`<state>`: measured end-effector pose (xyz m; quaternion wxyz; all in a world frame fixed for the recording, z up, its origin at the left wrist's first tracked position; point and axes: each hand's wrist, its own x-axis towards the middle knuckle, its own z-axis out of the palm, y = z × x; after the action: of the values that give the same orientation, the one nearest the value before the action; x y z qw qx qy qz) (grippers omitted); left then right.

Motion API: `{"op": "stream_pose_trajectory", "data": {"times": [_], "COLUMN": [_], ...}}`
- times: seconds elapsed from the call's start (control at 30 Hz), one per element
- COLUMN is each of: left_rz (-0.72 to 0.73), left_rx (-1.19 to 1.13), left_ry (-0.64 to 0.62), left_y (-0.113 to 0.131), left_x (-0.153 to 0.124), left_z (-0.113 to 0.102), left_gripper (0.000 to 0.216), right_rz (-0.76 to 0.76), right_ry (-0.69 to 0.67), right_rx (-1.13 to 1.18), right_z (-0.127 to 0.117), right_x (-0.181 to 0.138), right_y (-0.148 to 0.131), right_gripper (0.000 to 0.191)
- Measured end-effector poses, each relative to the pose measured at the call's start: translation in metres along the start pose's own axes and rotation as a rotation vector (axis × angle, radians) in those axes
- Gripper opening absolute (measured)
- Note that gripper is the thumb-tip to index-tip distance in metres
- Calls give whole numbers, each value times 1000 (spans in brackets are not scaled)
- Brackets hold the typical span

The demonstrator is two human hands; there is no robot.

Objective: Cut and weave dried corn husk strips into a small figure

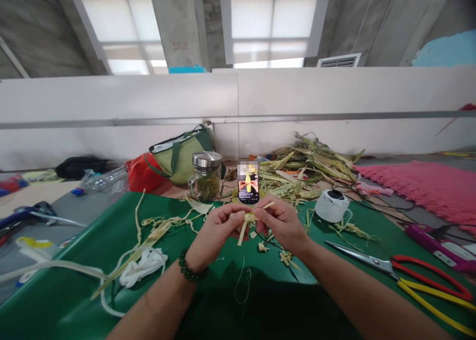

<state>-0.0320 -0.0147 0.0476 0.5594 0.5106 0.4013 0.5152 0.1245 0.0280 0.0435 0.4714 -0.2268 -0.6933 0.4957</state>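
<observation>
Between my two hands, above the green mat, is a small woven piece of pale yellow husk strips. My left hand, below a dark green bead bracelet, pinches it from the left. With thumb and fingers closed, my right hand grips its other side, and one strip end sticks out up to the right. Fingers hide part of the weave. Just beyond stands a phone with a lit screen showing hands and a yellow object. Small husk scraps lie under my right hand.
Red-and-yellow-handled scissors lie at the right, near a white thread spool. A lidded glass jar and a green bag stand behind. Dry husks are heaped at the back right. White cord lies left.
</observation>
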Motion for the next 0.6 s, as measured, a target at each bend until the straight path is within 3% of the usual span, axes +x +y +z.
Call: {"op": "stream_pose_trajectory", "data": {"times": [0.17, 0.3, 0.4, 0.6], "left_rz": [70, 23, -20, 93], "left_rx": [106, 168, 168, 174], "left_ry": [54, -37, -75, 8], "left_y": [2, 7, 6, 3], "left_x": [-1, -3, -2, 1], "left_z": [0, 1, 4, 8], "left_gripper": [32, 40, 39, 27], "right_rz": [31, -19, -102, -203], "right_ry": [-21, -21, -37, 5], "right_rx": [-28, -123, -308, -539], "right_z": [-1, -1, -1, 1], "right_x": [1, 0, -5, -10], "right_y": [2, 4, 4, 4], "right_gripper": [22, 18, 25, 34]}}
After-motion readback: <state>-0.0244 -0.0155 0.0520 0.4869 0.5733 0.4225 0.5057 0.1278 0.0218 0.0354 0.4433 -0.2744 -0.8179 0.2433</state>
